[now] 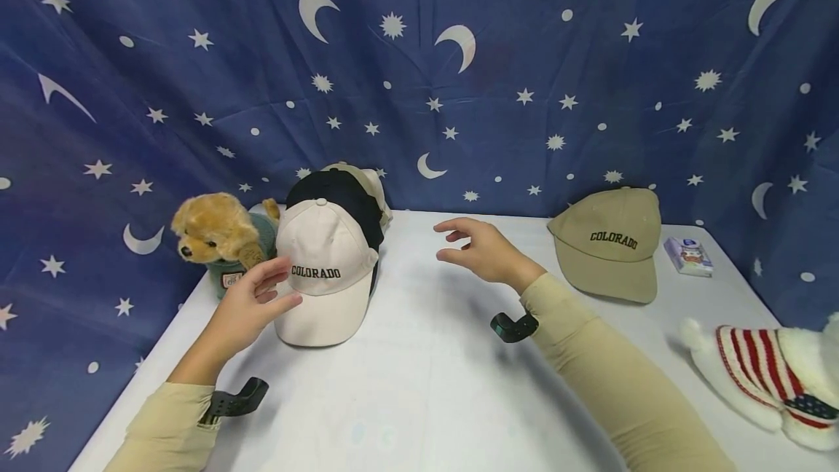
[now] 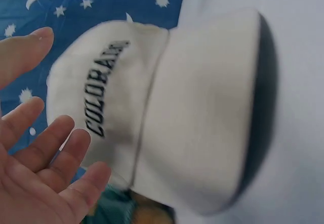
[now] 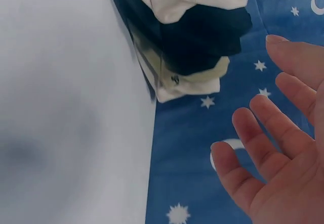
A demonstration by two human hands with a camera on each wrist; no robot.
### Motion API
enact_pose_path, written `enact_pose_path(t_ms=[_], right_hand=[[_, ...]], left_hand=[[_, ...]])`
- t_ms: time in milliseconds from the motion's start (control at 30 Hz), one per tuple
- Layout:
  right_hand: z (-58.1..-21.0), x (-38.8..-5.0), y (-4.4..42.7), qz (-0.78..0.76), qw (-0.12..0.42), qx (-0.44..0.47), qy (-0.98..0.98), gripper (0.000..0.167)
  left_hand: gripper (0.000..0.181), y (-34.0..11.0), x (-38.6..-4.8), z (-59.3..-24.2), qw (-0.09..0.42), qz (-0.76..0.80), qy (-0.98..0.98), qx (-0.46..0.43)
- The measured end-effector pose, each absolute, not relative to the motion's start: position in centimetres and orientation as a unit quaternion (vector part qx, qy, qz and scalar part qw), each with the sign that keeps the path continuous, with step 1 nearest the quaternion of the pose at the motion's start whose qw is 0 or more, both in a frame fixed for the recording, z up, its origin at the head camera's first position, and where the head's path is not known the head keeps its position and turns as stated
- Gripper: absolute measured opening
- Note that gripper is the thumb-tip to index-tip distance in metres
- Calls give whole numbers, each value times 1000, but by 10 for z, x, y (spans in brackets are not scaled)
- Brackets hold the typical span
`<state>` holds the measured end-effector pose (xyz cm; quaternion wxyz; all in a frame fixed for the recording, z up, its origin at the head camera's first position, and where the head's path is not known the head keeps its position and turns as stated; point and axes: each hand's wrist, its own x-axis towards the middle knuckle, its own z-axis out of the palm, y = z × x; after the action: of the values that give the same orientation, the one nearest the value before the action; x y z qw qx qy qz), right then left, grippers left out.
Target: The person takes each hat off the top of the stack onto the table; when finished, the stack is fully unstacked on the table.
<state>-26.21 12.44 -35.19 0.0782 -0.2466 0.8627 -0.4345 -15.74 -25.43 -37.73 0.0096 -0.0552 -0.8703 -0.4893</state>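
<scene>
Head view: left hand (image 1: 251, 304) beside white cap's (image 1: 325, 288) edge, right hand (image 1: 489, 250) over tabletop (image 1: 419, 384), grips half-spread, empty.

The cream Colorado cap (image 1: 328, 252) hides much of the black cap (image 1: 362, 210), which covers most of the caps farther back (image 1: 376, 184). My left hand (image 1: 254, 301) blocks part of the plush dog (image 1: 213, 228). My head view crops the white plush animal (image 1: 747, 377); I can't read the small print on the purple packet (image 1: 688, 256).

Frontmost cream cap (image 1: 324, 275) (COLORADO lettering), crown up.
</scene>
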Motion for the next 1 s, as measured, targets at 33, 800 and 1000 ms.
enact_pose_path(t_ms=[33, 800, 1000], right_hand=[[-353, -262, 122, -436, 80, -246, 862, 46], [-360, -268, 53, -436, 107, -293, 844, 52], [-363, -269, 34, -435, 130, -298, 840, 53]], left_hand=[[68, -256, -157, -379, 8, -486, -873, -50], [82, -283, -163, -418, -74, -492, -866, 53], [85, -286, -164, -424, -87, -491, -865, 57]])
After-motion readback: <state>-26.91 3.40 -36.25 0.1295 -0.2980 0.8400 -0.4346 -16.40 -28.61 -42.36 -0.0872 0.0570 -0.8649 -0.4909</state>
